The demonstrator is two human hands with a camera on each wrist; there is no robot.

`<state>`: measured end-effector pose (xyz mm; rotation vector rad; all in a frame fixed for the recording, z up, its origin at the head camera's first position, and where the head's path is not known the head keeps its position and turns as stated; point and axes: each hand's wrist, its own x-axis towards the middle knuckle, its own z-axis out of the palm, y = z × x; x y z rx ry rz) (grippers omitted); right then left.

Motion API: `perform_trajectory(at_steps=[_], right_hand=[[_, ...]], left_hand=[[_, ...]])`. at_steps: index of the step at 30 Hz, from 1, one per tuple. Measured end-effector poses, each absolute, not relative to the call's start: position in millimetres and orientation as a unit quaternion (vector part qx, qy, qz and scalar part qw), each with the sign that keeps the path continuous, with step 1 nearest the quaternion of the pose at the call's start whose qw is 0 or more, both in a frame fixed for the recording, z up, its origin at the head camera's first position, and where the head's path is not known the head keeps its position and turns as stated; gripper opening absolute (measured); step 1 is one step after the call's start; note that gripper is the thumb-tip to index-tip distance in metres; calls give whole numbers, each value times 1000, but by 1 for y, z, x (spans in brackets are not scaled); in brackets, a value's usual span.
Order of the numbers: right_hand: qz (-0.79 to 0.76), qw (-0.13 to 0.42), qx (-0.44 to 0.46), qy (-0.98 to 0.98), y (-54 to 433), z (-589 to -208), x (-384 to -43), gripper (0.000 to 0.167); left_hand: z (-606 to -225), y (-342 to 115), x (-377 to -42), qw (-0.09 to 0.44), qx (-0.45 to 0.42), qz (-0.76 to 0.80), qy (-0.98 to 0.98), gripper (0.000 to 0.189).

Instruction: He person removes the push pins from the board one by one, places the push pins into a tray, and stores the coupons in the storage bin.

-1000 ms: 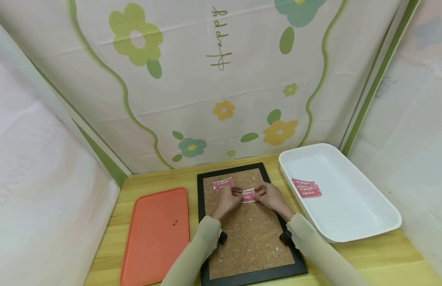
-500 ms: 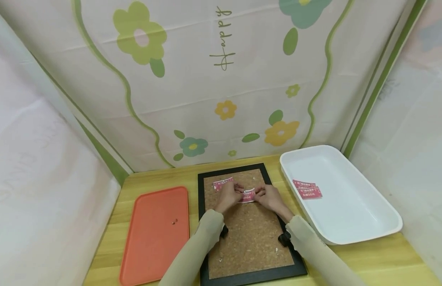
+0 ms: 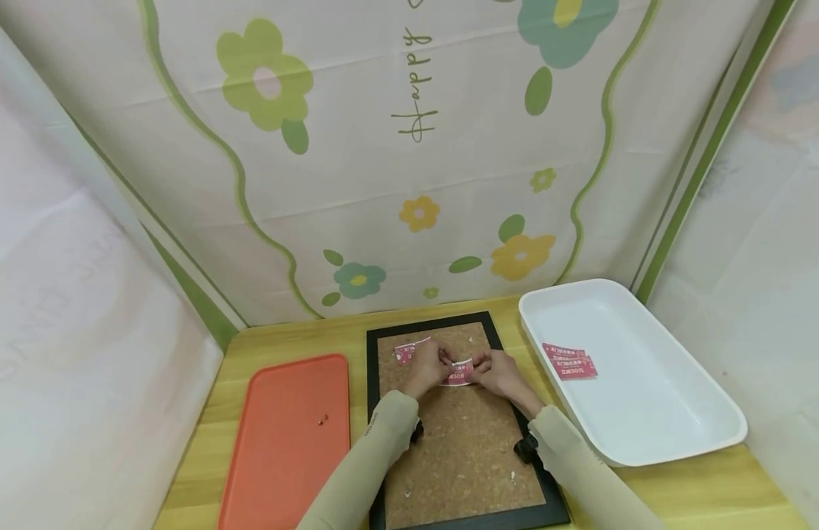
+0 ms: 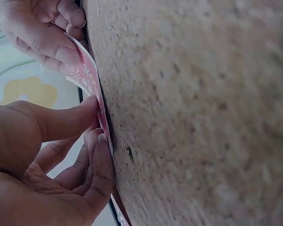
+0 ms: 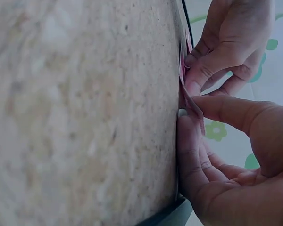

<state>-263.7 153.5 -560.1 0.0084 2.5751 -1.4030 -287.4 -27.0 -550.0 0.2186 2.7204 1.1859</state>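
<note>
A pink printed paper coupon lies against the cork board between both hands. My left hand has its thumb and fingertips on the coupon's left part; in the left wrist view the thumb presses close beside the fingers there. Whether something small sits under those fingertips is hidden. On the other end, my right hand pinches the coupon between thumb and forefinger, and the right wrist view shows that end of the paper bent away from the cork. A second pink coupon is on the board behind my left hand, partly covered.
An orange-red tray with a few tiny metallic bits stands left of the board. To the right is a deep white tray holding overlapping pink coupons. The board has a black frame. Printed curtains enclose the table.
My left hand has shifted slightly towards the right along the coupon and its fingers have drawn closer together. The right hand keeps its pinch. The whole head view has tipped a little upwards.
</note>
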Motion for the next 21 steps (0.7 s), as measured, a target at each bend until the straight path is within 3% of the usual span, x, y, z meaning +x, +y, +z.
perform_trajectory(at_steps=[21], right_hand=[[-511, 101, 25, 854, 154, -562, -259, 22]], left_hand=[[-552, -24, -283, 56, 71, 389, 917, 11]])
